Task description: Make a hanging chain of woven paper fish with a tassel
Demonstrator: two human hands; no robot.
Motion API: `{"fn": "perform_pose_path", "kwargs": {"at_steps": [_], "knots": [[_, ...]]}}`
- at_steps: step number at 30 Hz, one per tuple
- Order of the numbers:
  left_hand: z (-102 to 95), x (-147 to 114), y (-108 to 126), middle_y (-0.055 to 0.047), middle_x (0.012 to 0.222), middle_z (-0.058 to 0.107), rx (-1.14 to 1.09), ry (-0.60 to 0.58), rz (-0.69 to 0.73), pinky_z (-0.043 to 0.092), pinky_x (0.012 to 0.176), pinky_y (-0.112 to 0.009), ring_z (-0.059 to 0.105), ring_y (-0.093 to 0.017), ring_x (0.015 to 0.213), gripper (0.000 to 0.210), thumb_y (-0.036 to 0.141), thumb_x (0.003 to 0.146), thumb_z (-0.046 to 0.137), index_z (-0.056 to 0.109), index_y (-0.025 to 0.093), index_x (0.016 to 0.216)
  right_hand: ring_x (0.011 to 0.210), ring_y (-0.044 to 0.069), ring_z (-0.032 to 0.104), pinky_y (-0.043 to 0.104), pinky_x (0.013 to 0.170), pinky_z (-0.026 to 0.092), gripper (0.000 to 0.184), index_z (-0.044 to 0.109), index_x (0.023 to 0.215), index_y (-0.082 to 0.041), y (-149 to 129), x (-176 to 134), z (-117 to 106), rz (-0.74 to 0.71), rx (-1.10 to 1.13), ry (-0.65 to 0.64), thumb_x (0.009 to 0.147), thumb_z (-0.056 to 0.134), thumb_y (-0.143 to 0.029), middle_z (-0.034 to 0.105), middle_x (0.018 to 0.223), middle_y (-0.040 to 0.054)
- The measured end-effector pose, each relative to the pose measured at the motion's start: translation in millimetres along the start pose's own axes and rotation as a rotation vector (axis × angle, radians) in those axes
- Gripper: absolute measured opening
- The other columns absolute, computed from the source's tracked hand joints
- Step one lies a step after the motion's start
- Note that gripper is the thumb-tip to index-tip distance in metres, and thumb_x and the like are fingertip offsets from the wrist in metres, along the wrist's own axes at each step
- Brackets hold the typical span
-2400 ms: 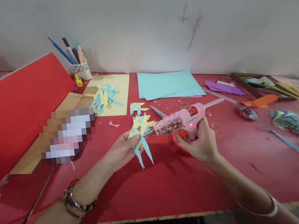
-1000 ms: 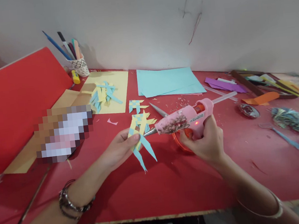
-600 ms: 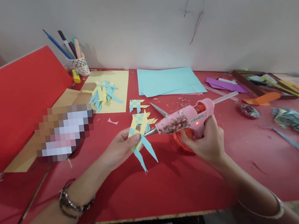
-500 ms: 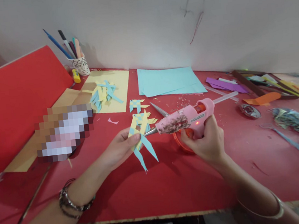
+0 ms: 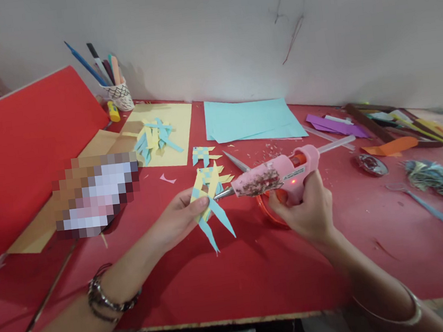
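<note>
My left hand (image 5: 185, 215) pinches a woven paper fish (image 5: 205, 202) made of yellow and light-blue strips, its pointed blue ends hanging down. Wrapped round the handle of a pink glue gun (image 5: 273, 176) is my right hand (image 5: 308, 206), with the thumb low by the orange trigger. The metal nozzle points left and meets the fish beside my left thumb; whether glue is coming out cannot be seen. A small light glows on the gun's side. Just beyond lie two more woven fish (image 5: 203, 153), one partly hidden by the held piece. Scissors (image 5: 235, 162) lie partly behind the gun.
Blue paper sheets (image 5: 252, 120) lie by the wall. Loose paper strips (image 5: 157, 133) rest on a yellow sheet (image 5: 184, 117). A pen cup (image 5: 119, 95) stands behind. On the right are orange paper (image 5: 391, 146), a yarn bundle (image 5: 435, 179) and a plastic fork (image 5: 421, 202).
Both hands, the fish and the glue gun keep nearly the same positions. The whole view has shifted very slightly.
</note>
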State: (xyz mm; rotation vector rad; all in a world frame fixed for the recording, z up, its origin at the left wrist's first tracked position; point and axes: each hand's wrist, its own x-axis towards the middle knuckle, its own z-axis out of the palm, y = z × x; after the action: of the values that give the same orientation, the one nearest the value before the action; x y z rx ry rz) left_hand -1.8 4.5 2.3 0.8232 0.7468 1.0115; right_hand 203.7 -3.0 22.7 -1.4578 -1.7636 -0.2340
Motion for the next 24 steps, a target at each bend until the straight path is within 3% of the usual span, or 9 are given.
{"fn": "perform_pose_path", "kwargs": {"at_steps": [24], "knots": [[-2.4, 1.0, -2.2, 0.006, 0.045, 0.045, 0.01, -0.03, 0.014, 0.031, 0.047, -0.019, 0.036, -0.006, 0.045, 0.035, 0.043, 0.048, 0.078, 0.055, 0.016, 0.05, 0.031, 0.009, 0.039, 0.02, 0.031, 0.028, 0.023, 0.037, 0.075, -0.023, -0.4, 1.0, 0.3, -0.006, -0.022, 0.042, 0.062, 0.053, -0.034, 0.038, 0.041, -0.0102]]}}
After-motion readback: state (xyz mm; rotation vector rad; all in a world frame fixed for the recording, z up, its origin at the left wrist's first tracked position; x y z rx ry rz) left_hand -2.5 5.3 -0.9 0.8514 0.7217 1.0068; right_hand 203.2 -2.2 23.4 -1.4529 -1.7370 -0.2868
